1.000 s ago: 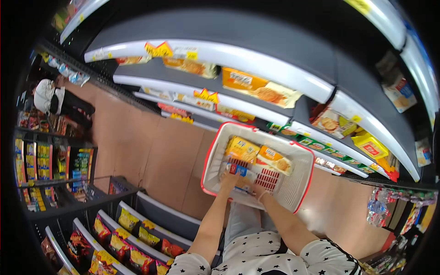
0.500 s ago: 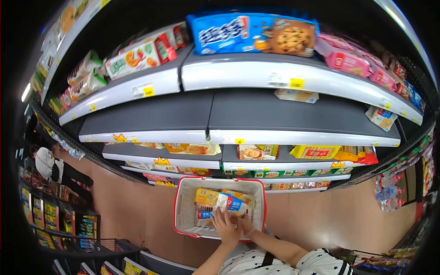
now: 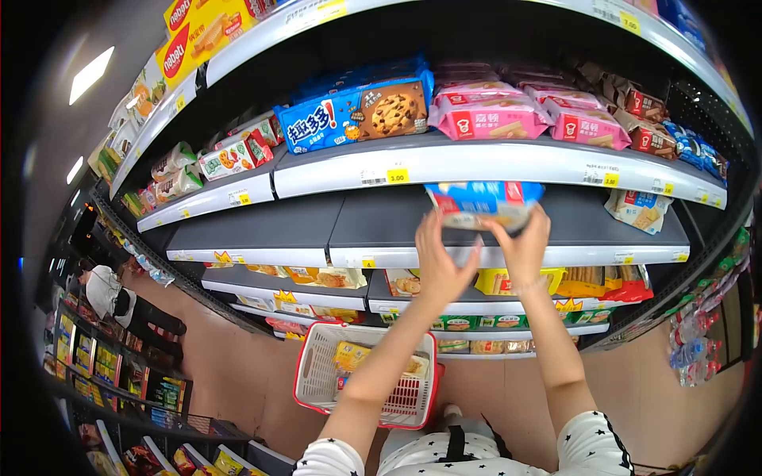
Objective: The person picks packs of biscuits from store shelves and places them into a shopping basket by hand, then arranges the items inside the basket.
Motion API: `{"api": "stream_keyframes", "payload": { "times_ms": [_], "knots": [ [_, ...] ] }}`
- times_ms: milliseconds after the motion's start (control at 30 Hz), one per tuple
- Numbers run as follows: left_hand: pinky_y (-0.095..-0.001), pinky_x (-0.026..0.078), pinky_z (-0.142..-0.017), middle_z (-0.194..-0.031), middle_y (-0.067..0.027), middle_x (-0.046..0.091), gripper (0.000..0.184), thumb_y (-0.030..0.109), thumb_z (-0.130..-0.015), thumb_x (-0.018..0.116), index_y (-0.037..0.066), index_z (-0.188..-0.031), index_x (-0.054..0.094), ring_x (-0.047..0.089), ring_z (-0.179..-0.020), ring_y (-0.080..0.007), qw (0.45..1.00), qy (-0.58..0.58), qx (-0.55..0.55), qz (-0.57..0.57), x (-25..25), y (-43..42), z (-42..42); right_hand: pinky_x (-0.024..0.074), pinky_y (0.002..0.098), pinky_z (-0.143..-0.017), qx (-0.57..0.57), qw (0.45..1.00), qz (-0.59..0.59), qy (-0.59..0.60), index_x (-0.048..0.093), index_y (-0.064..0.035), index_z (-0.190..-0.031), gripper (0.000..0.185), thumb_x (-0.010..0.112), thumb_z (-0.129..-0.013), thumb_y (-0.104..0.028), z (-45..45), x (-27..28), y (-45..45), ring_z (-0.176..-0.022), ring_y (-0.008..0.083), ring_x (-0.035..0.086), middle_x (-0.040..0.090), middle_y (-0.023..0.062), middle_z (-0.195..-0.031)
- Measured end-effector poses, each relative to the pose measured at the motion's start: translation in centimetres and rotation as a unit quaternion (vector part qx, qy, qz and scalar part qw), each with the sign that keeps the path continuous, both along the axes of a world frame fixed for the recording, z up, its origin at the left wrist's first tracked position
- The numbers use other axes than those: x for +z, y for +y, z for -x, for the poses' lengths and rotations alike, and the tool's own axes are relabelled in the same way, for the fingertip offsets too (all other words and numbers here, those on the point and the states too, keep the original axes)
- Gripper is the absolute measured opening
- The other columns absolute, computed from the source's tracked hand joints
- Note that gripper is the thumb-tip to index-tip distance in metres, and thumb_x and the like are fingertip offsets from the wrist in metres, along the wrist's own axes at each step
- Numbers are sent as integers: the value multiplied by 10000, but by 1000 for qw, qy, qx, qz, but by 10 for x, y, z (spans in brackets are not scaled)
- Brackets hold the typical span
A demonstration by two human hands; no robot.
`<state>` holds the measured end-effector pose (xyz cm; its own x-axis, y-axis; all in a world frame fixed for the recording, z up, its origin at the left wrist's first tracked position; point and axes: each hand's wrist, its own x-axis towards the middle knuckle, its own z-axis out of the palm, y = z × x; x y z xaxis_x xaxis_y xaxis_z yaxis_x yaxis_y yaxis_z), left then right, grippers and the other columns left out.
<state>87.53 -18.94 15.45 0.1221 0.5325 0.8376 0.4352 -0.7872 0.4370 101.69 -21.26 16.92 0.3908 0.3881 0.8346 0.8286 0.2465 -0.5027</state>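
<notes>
- While the left hand (image 3: 446, 262) has its fingers at one end of the packet (image 3: 486, 205), its thumb stands apart, so how firmly it grips cannot be told; the right hand (image 3: 524, 247) pinches the other end between thumb and fingers.
- Between the hands, the packet is up at the middle shelf (image 3: 381, 226); contact with that shelf is unclear.
- By my judgement, lifting it to shelf height is done, and letting go is not.
- Its wrapper looks blue along the top, red at the left and pale below, slightly blurred, with no visible tear.
- Below the left hand, the red-rimmed white basket (image 3: 311, 366) holds a yellow pack (image 3: 351, 355) and others, partly hidden by the arm.
- Beyond the right hand, a blue-and-white pack (image 3: 637, 211) sits on the same shelf.
- Above both hands are pink packs (image 3: 492, 120).
</notes>
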Motion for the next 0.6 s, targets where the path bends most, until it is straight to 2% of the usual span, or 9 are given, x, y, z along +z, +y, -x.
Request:
{"api": "stream_keyframes", "payload": {
  "times_ms": [133,167,200,233,300,333,500,567,600],
  "knots": [
    [-402,355,-903,-1108,-194,495,467,220,-830,596,-26,-1177,404,464,-1054,-338,997,-45,53,36,5,56,-15,412,394,-760,12,994,50,-94,477,22,-1021,590,746,-646,-346,-26,-10,50,-845,350,513,537,182,-901],
    [-397,365,-890,-1078,-179,516,418,228,-840,581,-20,-1143,435,482,-1028,-332,996,-40,57,58,6,60,-18,405,391,-764,26,992,109,-54,483,26,-1006,587,744,-644,-356,-24,-11,52,-865,342,512,542,182,-905],
    [-405,384,-862,-1030,-141,536,311,234,-839,570,11,-1045,501,499,-987,-316,990,-36,92,98,4,61,-22,399,393,-773,10,992,97,-80,486,28,-1003,589,742,-643,-361,-25,-11,53,-878,338,511,546,181,-910],
    [-405,384,-862,-1030,-141,536,311,234,-839,570,11,-1045,501,499,-987,-316,990,-35,92,99,2,63,-25,393,395,-781,-6,991,86,-106,489,31,-1000,591,741,-642,-367,-27,-11,54,-891,334,509,549,180,-915],
    [-410,389,-819,-1005,-143,518,250,231,-820,566,38,-973,527,488,-975,-313,986,57,157,23,-2,66,-27,389,395,-789,-6,991,96,-94,493,33,-1000,601,743,-635,-373,-27,-9,54,-903,332,508,553,180,-921],
    [-401,388,-803,-991,-137,524,174,216,-810,567,53,-868,550,494,-962,-296,982,60,176,12,-5,69,-28,384,396,-796,-7,991,105,-85,496,36,-1001,611,745,-628,-379,-27,-10,53,-914,329,506,557,179,-926],
    [-403,383,-820,-939,-113,551,164,215,-798,585,51,-795,576,498,-962,-294,980,75,185,25,-7,70,-29,384,403,-799,-11,989,126,-70,496,44,-1012,647,737,-623,-414,-29,-10,53,-943,343,490,545,185,-967],
    [-415,362,-853,-966,-118,554,167,215,-799,583,48,-803,585,476,-1002,-308,976,74,204,-17,-7,70,-28,366,416,-853,-69,991,95,-56,483,58,-1046,643,703,-676,-420,-28,-9,54,-1009,366,451,512,210,-1037],
    [-427,328,-905,-1033,-140,541,194,213,-810,580,30,-876,577,440,-1062,-328,977,79,196,9,-6,69,-26,326,432,-924,-67,993,84,-38,469,65,-1084,579,639,-768,-389,-30,-11,53,-1070,381,408,468,229,-1108]
  ]
}}
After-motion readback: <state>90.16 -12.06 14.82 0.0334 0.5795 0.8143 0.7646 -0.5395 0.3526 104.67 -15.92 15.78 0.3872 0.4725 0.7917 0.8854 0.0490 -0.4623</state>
